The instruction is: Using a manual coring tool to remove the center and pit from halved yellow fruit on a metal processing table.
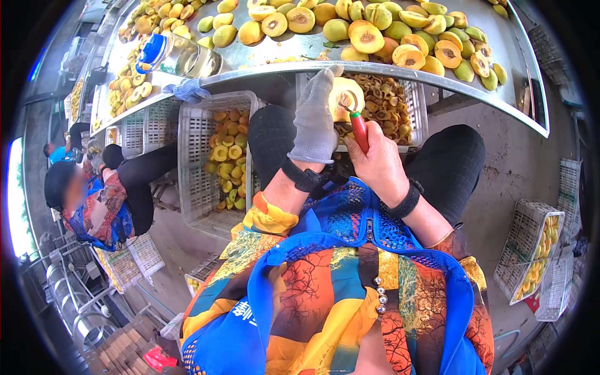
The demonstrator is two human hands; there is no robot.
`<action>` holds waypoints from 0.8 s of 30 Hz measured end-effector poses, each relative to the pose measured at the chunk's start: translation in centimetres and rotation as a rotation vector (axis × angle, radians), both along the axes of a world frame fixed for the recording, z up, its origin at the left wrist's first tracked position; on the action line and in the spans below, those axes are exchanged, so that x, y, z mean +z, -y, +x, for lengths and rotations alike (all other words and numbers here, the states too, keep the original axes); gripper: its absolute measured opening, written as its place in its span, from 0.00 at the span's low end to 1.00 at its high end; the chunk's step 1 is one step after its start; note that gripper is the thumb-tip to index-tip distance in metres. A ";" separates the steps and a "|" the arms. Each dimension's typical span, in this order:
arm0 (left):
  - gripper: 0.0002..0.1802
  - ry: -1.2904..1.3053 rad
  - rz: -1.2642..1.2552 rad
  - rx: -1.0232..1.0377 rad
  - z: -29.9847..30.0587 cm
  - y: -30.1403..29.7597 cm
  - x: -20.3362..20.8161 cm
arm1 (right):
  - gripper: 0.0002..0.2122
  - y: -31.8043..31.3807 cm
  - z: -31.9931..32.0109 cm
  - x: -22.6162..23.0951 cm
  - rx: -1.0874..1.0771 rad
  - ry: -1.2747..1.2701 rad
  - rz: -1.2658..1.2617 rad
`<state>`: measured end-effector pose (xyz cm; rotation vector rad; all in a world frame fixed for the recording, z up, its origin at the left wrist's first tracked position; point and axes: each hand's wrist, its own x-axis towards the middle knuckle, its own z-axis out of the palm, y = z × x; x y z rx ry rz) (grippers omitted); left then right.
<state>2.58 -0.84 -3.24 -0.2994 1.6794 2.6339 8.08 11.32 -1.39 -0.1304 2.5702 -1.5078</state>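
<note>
In my grey-gloved left hand (312, 119) is a halved yellow peach (351, 89), its cut face turned toward my right. My bare right hand (379, 161) is closed around the red handle of a small pitting tool (359, 132) with a green collar. The tool's metal tip meets the centre of the cut face. Both hands are just off the near edge of the metal table (250, 74), above a white crate (422, 115) of brownish peach scraps between my knees. More peach halves (367, 39) lie heaped on the table.
Left of my legs stands a white crate (187, 169) with peach halves. A clear jar (190, 57) with a blue lid and a crumpled glove (187, 91) are at the table's left. A co-worker (94, 206) sits far left. More crates (519, 250) stand on the floor at right.
</note>
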 end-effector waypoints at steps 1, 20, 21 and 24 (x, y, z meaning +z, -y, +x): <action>0.24 -0.019 -0.073 0.038 0.0 -0.4 0.3 | 0.12 -0.1 0.0 0.0 -0.002 0.001 0.002; 0.17 0.018 -0.063 -0.308 -0.8 0.1 0.0 | 0.05 -1.7 -0.5 -0.8 0.114 0.331 -0.277; 0.17 -0.007 -0.178 -0.164 -0.5 -0.5 0.0 | 0.04 -1.6 -0.4 -0.8 0.129 0.350 -0.312; 0.17 0.095 -0.037 -0.141 -0.8 -0.7 -1.5 | 0.04 -1.6 -0.3 0.1 0.159 0.441 -0.372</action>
